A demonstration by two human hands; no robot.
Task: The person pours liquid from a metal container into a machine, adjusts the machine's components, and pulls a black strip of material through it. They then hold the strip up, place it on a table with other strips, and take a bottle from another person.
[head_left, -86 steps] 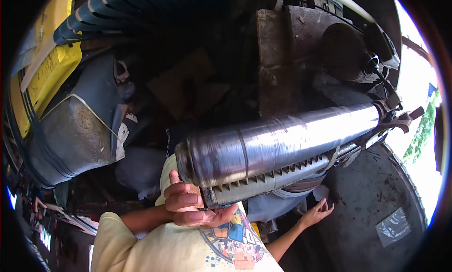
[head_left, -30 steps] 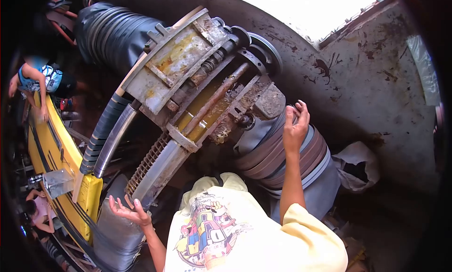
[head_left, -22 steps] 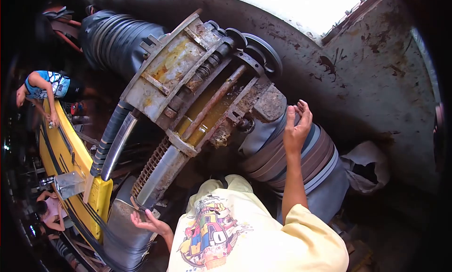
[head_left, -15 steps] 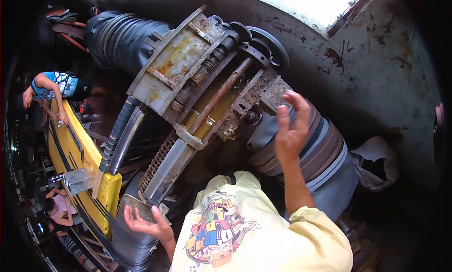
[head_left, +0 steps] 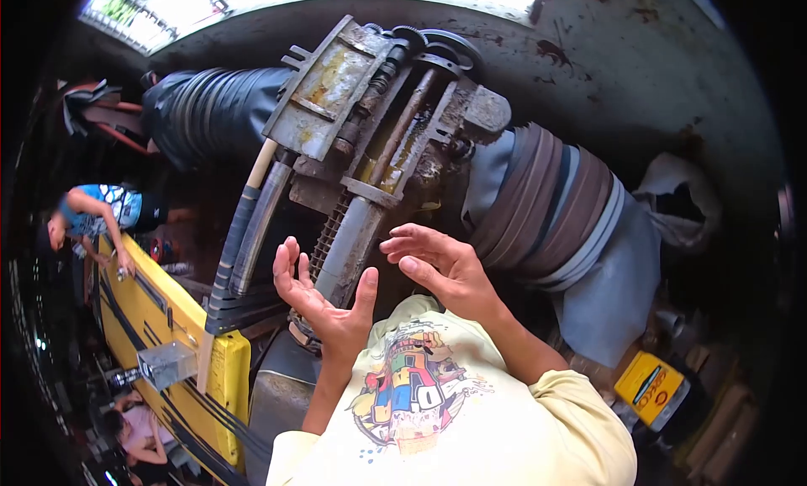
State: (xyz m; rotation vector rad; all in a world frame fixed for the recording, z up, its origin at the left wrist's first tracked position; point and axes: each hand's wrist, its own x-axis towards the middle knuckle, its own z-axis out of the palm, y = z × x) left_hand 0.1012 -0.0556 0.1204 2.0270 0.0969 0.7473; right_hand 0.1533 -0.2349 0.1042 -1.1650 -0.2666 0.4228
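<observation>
My left hand is raised in front of my chest with fingers spread and nothing in it. To its right my right hand hovers palm inward, fingers apart and also bare. Behind both hands stands a worn, greasy machine with a long threaded or rod-like bar in an oily channel. A grey metal arm with a coil spring alongside runs down toward my left hand. Neither hand visibly touches the machine.
Rolls of dark material and wrapped brown-grey strips flank the machine. A yellow table carries black strips and a clear box. One person in blue leans there; another in pink is lower. A yellow-black box lies right.
My right hand has come down and left from beside the machine. My left hand has risen and moved right, so both are closer together. The view has shifted.
</observation>
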